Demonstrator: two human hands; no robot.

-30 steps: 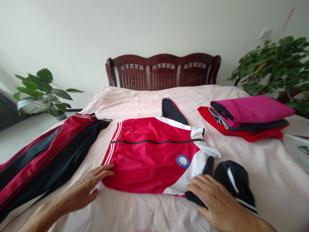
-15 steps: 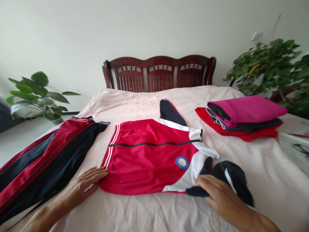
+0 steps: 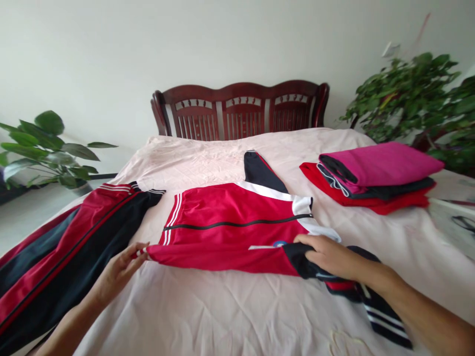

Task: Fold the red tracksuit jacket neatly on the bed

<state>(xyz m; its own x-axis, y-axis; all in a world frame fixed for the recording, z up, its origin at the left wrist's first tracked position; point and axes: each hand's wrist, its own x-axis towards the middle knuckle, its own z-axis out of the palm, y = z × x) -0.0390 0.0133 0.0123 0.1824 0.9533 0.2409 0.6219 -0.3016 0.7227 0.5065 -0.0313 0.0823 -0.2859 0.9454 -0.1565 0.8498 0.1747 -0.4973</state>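
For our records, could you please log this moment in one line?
left hand: pinching jacket hem; right hand: gripping dark sleeve; near side: raised; badge: partly covered

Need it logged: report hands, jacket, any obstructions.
Left hand pinching jacket hem; right hand gripping dark sleeve. Near side upturned, badge partly hidden. Nothing visibly blocking; trousers, stack apart.

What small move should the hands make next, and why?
Perhaps lay the near side of the jacket over toward the zip: the left hand pinches its striped hem, the right hand grips the near sleeve, and that side is partly turned up, hiding part of the badge.
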